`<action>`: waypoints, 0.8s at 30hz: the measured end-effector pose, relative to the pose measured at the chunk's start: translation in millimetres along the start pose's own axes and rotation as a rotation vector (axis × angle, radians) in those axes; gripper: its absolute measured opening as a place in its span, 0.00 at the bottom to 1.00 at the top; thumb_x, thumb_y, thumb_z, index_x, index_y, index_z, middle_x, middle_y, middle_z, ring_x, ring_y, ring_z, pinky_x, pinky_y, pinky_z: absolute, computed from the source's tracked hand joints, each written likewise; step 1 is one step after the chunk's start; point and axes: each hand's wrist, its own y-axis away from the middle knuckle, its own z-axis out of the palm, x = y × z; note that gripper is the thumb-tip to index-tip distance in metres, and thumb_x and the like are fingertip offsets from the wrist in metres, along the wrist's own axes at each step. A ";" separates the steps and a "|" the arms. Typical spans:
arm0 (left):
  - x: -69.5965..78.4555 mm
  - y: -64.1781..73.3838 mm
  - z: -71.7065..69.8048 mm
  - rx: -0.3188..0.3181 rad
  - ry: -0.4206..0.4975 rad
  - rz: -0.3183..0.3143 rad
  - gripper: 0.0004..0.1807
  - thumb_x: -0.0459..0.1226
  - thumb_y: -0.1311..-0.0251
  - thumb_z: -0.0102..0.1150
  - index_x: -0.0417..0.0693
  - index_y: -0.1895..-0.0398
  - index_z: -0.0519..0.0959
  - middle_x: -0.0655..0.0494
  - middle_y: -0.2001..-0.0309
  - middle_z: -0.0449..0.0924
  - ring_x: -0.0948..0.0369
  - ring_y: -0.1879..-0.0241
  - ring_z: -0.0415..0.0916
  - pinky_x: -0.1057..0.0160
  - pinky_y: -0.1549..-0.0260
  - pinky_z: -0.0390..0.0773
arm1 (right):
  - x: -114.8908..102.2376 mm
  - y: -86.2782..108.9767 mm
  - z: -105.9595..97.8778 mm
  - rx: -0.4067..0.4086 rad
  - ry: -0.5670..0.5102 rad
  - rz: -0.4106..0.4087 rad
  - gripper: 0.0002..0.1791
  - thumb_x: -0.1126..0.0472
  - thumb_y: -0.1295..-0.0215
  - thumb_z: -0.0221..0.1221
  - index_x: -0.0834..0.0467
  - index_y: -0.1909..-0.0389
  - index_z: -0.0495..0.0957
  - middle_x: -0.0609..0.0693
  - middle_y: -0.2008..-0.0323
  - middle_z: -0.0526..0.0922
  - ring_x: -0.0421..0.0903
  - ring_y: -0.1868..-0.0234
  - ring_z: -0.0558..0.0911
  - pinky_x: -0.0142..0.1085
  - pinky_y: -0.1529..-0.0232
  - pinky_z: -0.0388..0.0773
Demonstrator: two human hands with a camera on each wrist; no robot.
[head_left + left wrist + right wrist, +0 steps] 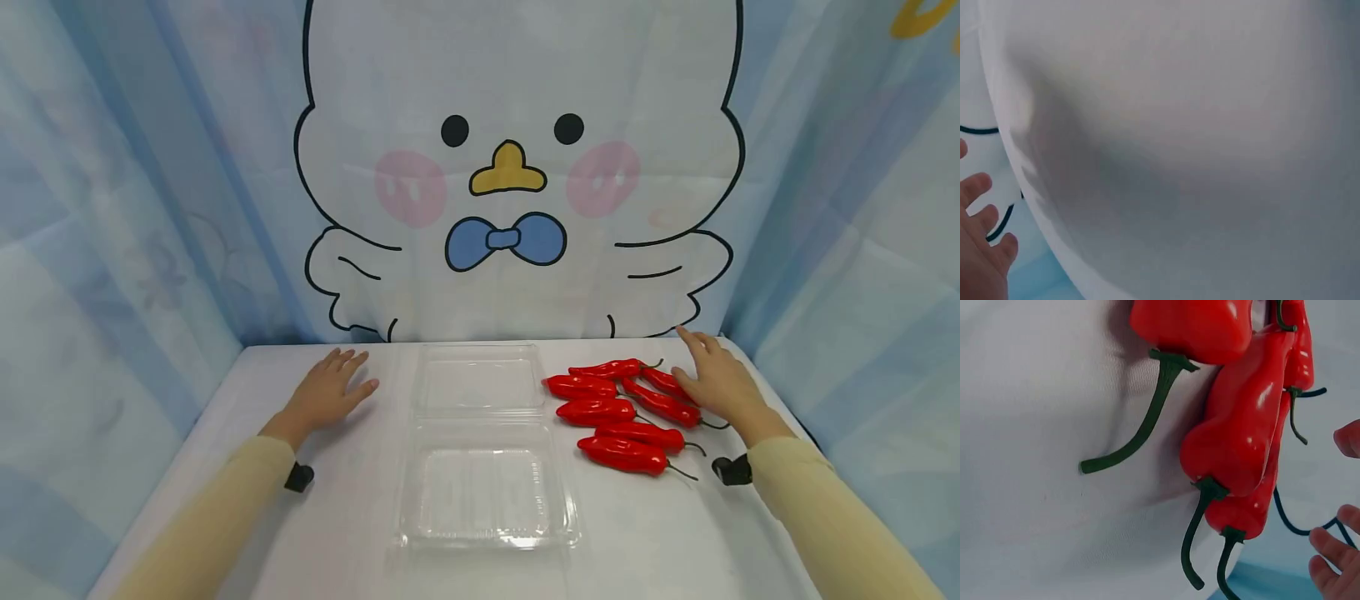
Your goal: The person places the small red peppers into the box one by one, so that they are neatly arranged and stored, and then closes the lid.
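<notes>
White table [341, 529], matte and smooth, takes up the lower part of the head view; its far edge runs just in front of a printed backdrop [517, 75]. Backdrop: pale cloth with a large white bird figure, black dot eyes, pink cheeks, yellow beak, blue bow tie. Light-blue curtains, softly folded and faintly patterned, flank the table: left curtain [97, 275], right curtain [847, 217]. Part of a yellow-orange marking shows at upper right.

On the table, centre: clear plastic container [483, 422], lying open, its two halves one behind the other; the nearer half has a ribbed wall and catches highlights along its front rim. Right of it: seven red peppers [626, 456] with green stems, loosely grouped, several touching or overlapping, stems mostly toward the right.

Left hand [324, 395]: left of the container, well apart from it, over bare table; fingers extended, thumb apart, nothing held. Soft shadow on the white surface beneath. Left wrist view is mostly blurred white tabletop, fingers at the left edge.

Right hand [718, 382]: at the far right of the pepper group, fingers spread, nothing held. Thumb close to the rearmost peppers; contact cannot be told from the head view. Right wrist view shows glossy skins, curved stems and shadows on the white surface.

Both arms: pale yellow sleeves [202, 517], small black devices [299, 477] at the wrists.
</notes>
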 end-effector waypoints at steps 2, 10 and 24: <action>4.5 2.4 5.2 0.000 0.031 -0.004 0.41 0.60 0.24 0.43 0.39 0.21 0.60 0.32 0.23 0.58 0.32 0.22 0.48 0.34 0.24 0.50 | -4.0 2.3 0.4 0.006 -0.006 -0.015 0.46 0.53 0.30 0.61 0.59 0.19 0.48 0.77 0.28 0.56 0.80 0.32 0.63 0.76 0.42 0.65; 25.3 20.9 16.3 0.012 0.151 -0.018 0.36 0.57 0.24 0.48 0.40 0.25 0.67 0.33 0.26 0.64 0.34 0.24 0.55 0.33 0.26 0.55 | -23.6 17.4 -0.4 0.013 -0.032 -0.097 0.40 0.53 0.30 0.62 0.63 0.23 0.59 0.76 0.30 0.63 0.77 0.34 0.67 0.74 0.43 0.70; 60.5 48.2 18.0 0.038 0.259 0.007 0.28 0.53 0.23 0.50 0.44 0.31 0.73 0.40 0.30 0.71 0.40 0.29 0.64 0.35 0.31 0.65 | -50.5 60.0 1.2 -0.047 -0.067 -0.171 0.35 0.52 0.35 0.68 0.65 0.31 0.71 0.74 0.36 0.72 0.73 0.39 0.75 0.64 0.54 0.83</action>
